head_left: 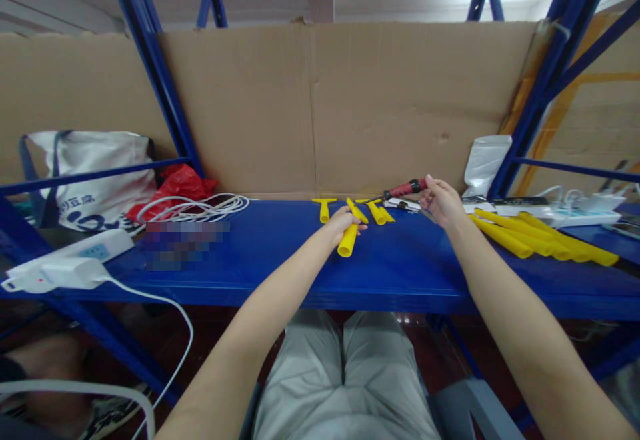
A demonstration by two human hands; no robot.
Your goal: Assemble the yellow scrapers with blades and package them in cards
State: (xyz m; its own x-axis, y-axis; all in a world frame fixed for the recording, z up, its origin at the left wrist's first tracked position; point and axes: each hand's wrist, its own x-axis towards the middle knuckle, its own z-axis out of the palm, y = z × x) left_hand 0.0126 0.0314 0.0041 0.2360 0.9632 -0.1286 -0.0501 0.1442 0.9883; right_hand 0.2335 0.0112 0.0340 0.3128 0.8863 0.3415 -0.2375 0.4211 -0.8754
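Note:
My left hand [342,221] is closed around a yellow T-shaped tube piece [347,245], its round open end facing me. My right hand [443,201] pinches the back end of a screwdriver [406,189] with a red and black handle. The thin shaft points left toward the yellow piece in my left hand; whether its tip touches I cannot tell. A second yellow T-shaped piece [325,211] lies left of my left hand. Another yellow T-shaped piece [378,213] lies just to its right, with a small yellow part beside it.
Several long yellow tubes [530,237] lie at the right. White power strips [585,217] sit behind them. A coiled white cable [210,207], red plastic bag [185,183] and cloth bag [100,173] are at the left. Cardboard [240,107] stands behind the blue tabletop [280,253].

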